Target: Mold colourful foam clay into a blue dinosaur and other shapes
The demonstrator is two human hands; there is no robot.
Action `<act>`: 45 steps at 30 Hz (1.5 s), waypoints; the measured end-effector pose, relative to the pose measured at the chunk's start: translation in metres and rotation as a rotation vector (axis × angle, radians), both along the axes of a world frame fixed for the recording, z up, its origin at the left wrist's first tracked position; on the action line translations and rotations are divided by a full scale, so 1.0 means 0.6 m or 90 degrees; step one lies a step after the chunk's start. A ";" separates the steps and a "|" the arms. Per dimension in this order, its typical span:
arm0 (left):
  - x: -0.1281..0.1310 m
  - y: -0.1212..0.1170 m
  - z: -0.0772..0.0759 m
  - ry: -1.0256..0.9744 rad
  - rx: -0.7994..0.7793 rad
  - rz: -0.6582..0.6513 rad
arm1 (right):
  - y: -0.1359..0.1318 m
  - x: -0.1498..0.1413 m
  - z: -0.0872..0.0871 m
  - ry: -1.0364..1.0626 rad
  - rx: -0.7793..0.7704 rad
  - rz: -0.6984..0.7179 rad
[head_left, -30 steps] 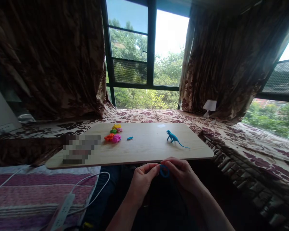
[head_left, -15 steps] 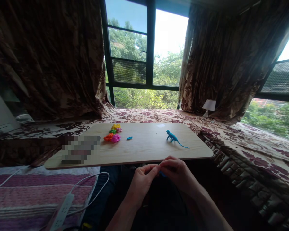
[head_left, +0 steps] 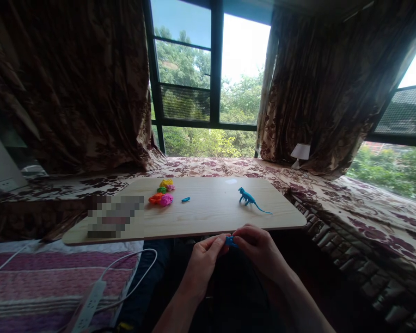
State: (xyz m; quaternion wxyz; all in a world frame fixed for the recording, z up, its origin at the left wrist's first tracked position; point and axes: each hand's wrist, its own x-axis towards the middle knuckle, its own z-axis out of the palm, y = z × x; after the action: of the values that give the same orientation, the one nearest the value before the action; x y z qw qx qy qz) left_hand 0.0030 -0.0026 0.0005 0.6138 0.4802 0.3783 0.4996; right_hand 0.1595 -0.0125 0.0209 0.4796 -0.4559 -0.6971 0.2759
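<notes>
Just off the near edge of the wooden table, a small lump of blue modelling clay sits between my fingertips. My left hand pinches it from the left, and my right hand grips it from the right; fingers hide part of the lump. On the table's right half stands a blue clay dinosaur figure with a long thin tail. A small blue clay piece lies near the middle. Left of it are clay lumps in yellow, green, orange and pink.
A blurred-out flat object lies on the table's left end. A power strip with a white cable rests on the striped bedding at lower left. A small white lamp stands on the window ledge.
My fingertips have shifted apart a little, and more of the blue clay shows between them. The figure and the lumps on the table stay put.
</notes>
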 end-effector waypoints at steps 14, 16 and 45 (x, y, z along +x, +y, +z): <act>-0.003 0.001 0.005 0.020 0.022 0.054 | 0.000 0.000 0.005 -0.049 0.031 0.017; -0.002 0.004 0.002 -0.004 0.006 0.070 | -0.001 0.002 0.007 -0.012 0.004 0.012; 0.020 -0.011 0.003 -0.093 -0.028 0.071 | 0.005 -0.006 -0.008 0.103 -0.056 0.016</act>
State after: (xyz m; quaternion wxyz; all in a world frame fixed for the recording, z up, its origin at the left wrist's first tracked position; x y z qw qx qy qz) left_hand 0.0151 -0.0094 0.0023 0.6214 0.4074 0.3694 0.5581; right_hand 0.1560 -0.0095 0.0162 0.5104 -0.4439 -0.6492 0.3480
